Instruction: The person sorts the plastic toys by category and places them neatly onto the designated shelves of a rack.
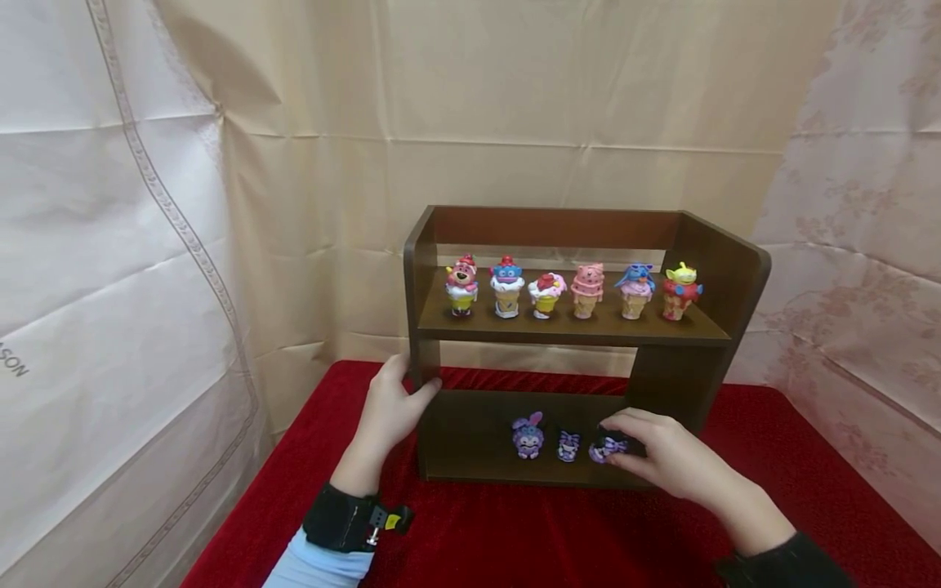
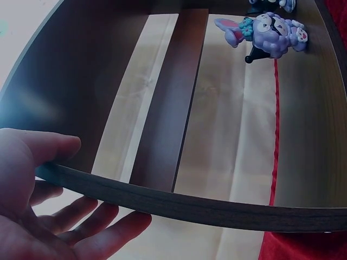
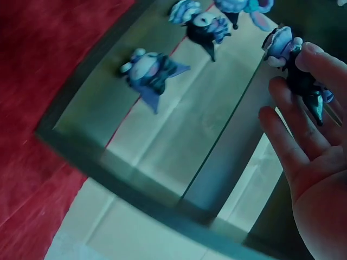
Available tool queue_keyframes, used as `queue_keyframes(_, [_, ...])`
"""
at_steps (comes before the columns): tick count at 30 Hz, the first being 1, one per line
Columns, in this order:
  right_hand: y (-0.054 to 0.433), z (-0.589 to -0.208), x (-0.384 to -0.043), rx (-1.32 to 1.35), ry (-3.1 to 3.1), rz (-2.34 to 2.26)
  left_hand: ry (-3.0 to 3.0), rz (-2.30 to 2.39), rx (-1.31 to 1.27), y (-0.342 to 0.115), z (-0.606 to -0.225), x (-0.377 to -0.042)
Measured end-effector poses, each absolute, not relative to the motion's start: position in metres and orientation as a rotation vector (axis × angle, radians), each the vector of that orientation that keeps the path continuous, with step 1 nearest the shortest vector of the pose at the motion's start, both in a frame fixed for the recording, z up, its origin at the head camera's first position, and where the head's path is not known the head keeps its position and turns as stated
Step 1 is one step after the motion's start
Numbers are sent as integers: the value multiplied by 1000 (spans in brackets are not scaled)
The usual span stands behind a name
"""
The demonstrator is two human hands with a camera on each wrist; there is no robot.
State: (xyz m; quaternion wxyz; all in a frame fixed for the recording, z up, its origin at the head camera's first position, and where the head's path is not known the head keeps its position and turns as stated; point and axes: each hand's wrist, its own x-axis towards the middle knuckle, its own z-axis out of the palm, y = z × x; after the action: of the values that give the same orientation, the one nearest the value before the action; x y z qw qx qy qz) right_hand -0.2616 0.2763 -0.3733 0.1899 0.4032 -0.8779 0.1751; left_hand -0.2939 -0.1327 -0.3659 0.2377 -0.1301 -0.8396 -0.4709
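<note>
My right hand (image 1: 665, 453) pinches a small purple-and-black figurine (image 3: 290, 62) between thumb and fingers, above the lower board of a brown two-tier shelf (image 1: 470, 461). My left hand (image 1: 393, 408) grips the shelf's left side panel, thumb on the inner face and fingers outside. Left of the held figurine stand a purple rabbit-eared figurine (image 1: 528, 437) and a smaller purple-and-black one (image 1: 568, 446). Another purple-and-dark figurine (image 3: 149, 73) stands on the same board in the right wrist view; my right hand hides it in the head view.
On the upper board stands a row of several ice-cream-cone figurines (image 1: 586, 290). A red velvet cloth (image 1: 515, 531) lies under the shelf. Beige curtain (image 1: 515, 98) hangs behind, with a white cloth (image 1: 110, 327) at left and pinkish floral fabric (image 1: 867, 245) at right.
</note>
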Motion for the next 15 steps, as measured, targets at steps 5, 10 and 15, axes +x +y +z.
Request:
queue_keyframes(5, [262,-370,-269,1134,-2397,499,-2298,-1293,-356,-133,-366,-294])
queue_keyframes(10, [249,-366,-275,1130,-2380,526,-2295,-1292,-361,-133,-367,-294])
queue_keyframes(15, [239,-362,-280,1132,-2344,557,-2293,-1289,-363,-133,-367,-294])
